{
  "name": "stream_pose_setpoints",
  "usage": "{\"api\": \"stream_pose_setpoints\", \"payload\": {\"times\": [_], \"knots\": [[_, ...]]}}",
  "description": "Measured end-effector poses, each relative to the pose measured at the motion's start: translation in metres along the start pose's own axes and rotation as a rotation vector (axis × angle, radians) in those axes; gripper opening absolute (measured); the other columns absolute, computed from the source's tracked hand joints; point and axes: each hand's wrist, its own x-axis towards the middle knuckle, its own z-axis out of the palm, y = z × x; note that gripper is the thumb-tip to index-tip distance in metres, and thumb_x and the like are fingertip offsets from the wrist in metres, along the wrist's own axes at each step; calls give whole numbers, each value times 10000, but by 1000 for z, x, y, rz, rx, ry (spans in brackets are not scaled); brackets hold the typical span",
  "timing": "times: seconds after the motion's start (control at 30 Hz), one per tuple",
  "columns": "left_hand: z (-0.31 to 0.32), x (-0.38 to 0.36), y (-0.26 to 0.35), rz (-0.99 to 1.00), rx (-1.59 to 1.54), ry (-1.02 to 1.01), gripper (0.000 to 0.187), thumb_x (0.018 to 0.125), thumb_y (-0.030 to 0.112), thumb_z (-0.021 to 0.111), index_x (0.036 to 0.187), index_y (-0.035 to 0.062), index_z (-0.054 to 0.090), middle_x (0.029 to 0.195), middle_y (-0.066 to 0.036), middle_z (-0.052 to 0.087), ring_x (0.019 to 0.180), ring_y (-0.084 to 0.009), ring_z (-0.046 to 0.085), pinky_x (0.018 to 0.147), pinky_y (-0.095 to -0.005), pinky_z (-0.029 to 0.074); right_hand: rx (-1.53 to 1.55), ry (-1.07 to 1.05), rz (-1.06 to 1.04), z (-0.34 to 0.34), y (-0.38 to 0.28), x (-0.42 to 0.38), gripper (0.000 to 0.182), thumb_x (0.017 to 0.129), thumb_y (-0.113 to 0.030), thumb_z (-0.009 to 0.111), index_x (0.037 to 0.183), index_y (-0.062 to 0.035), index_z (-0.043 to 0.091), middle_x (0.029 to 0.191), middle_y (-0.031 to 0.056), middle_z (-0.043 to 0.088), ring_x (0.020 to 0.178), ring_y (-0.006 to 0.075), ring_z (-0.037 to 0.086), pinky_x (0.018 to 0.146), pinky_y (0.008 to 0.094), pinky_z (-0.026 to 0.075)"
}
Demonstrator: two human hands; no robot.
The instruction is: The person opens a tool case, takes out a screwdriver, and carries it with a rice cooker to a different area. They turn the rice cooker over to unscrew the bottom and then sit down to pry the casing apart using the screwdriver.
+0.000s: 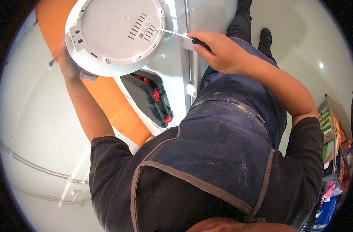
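Observation:
A round white appliance has its underside turned toward me, with vent slots and a small label on the base. What kind of appliance it is, I cannot make out. My left hand grips its left side, and the fingers are mostly hidden behind the rim. A screwdriver with a black handle and a long thin metal shaft is held in my closed right hand. Its tip meets the base beside the vent slots, near the right edge. A greyish clip or latch sticks out from the appliance's lower side.
Below the appliance lies a black toolbox with red latches, on the white work surface. An orange panel runs along the left. Shelves with colourful boxes stand at the far right. A black shoe rests on the pale floor.

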Motion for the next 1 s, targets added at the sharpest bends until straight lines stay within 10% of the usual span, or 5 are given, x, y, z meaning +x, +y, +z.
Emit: {"api": "stream_pose_setpoints", "payload": {"times": [1.0], "knots": [[-35,-11,-40,194,-142,-192,556,1029,308,507,1448,-55,451,1305,-138,617,1160,-161,604,1007,-291,479,13,-136,-31,3,-79,46,359,994,-129,541,1324,10,560,1175,231,655,1046,367,645,953,393,489]]}}
